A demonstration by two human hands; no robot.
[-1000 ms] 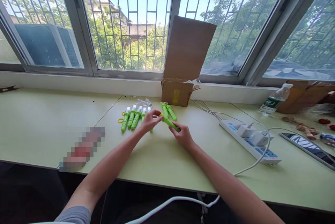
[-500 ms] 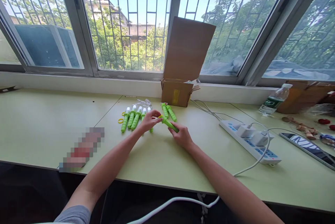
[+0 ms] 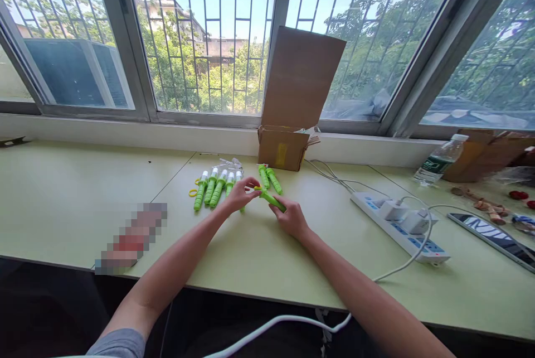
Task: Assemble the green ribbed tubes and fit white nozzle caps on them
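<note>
holding green tube (image 3: 271,199); bottle (image 3: 438,158) label unreadable.

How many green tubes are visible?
8: five in a row beside the left hand, a pair before the box, one tube held by it and the right hand. Some may be hidden.

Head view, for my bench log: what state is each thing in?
Held green tube, gripped at its ends by left hand and right hand.
Row of green tubes, lying side by side.
Cardboard box, open, flap up.
Water bottle, capped, tilted.
Power strip, two chargers plugged in.
</note>
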